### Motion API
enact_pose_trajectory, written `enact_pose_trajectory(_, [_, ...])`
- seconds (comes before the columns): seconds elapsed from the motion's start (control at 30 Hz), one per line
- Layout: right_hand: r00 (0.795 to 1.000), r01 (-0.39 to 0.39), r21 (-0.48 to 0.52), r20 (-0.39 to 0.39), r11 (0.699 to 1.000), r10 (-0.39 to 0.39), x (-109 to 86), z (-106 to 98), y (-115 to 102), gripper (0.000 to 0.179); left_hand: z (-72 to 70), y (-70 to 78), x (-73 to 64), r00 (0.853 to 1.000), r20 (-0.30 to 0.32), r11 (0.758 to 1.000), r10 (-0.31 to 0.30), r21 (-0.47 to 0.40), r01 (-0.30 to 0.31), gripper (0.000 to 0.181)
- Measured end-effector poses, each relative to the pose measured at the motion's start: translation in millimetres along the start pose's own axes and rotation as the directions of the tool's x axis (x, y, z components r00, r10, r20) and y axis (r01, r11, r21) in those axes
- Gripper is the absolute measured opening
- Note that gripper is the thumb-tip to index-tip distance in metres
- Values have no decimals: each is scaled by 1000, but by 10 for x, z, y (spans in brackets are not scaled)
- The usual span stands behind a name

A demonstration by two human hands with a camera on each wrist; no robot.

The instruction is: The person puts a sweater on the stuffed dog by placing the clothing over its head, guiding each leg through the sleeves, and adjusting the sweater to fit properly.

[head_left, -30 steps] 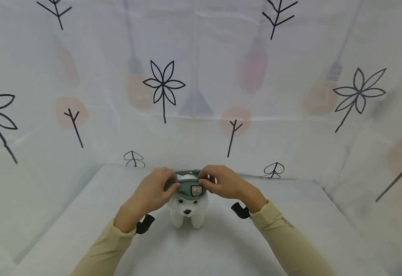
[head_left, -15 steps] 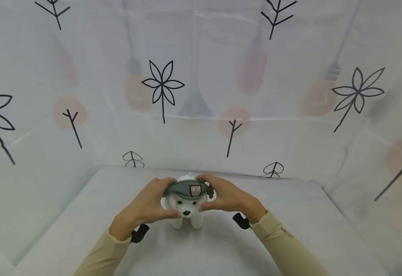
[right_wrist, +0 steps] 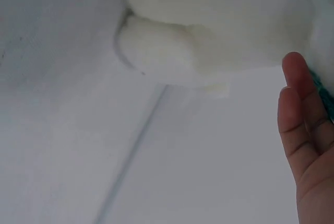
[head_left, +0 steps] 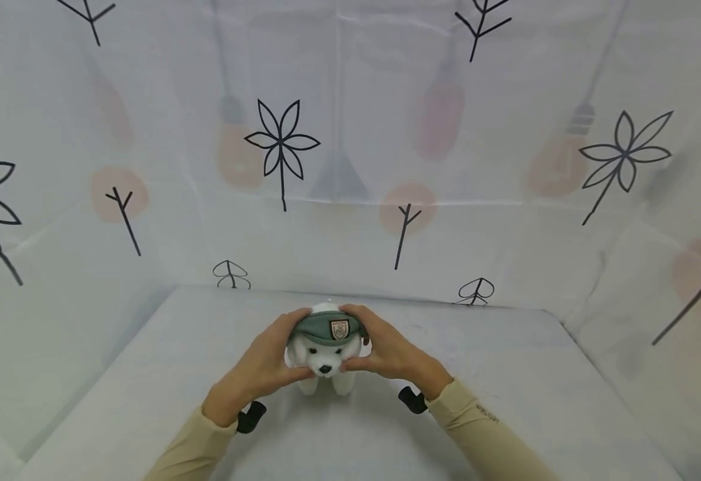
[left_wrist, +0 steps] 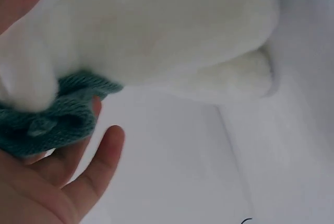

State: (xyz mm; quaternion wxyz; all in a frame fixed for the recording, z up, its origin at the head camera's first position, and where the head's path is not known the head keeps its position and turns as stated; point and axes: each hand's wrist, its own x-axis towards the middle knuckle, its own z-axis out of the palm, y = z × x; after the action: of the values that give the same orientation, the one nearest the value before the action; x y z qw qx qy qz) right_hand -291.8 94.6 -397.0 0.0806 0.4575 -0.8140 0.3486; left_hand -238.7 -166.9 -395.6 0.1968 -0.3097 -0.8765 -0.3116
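Note:
A white plush dog (head_left: 317,361) stands on the table facing me, wearing a green knitted beret (head_left: 314,326) with a shield-shaped patch (head_left: 339,329) at its front. On the left, my left hand (head_left: 260,364) grips its head, thumb by the muzzle and fingers up along the beret's side. My right hand (head_left: 389,351) clasps the opposite side likewise, thumb at the cheek. The left wrist view brings the beret's edge (left_wrist: 78,119) close, with fingers beneath it. In the right wrist view only a sliver of the beret (right_wrist: 324,93) shows behind my fingers.
The table has a white cover (head_left: 332,441). A white cloth backdrop (head_left: 350,247) with printed flowers and twigs hangs at the back and sides. Black curved pieces (head_left: 251,417) sit at both wrists, below tan sleeves (head_left: 190,444).
My hands shift from pinching the beret's raised rim to cupping the dog's head from both sides. The beret now sits lower and flatter, and the thumbs have dropped to the muzzle.

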Motion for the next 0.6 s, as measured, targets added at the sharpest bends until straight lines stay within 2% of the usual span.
enact_pose_trajectory(0.27, [996, 64, 74, -69, 995, -59, -42, 44, 24, 88, 158, -34, 13, 994, -78, 994, 80, -64, -85, 92])
enact_pose_trajectory(0.47, [989, 113, 70, -107, 991, -105, -81, -59, 29, 86, 238, 1, 124, 985, -113, 986, 127, -98, -138, 90])
enact_pose_trajectory(0.6, [988, 96, 66, -128, 993, -87, -141, -153, 47, 86, 301, 49, 236, 980, -121, 979, 158, -113, -172, 89])
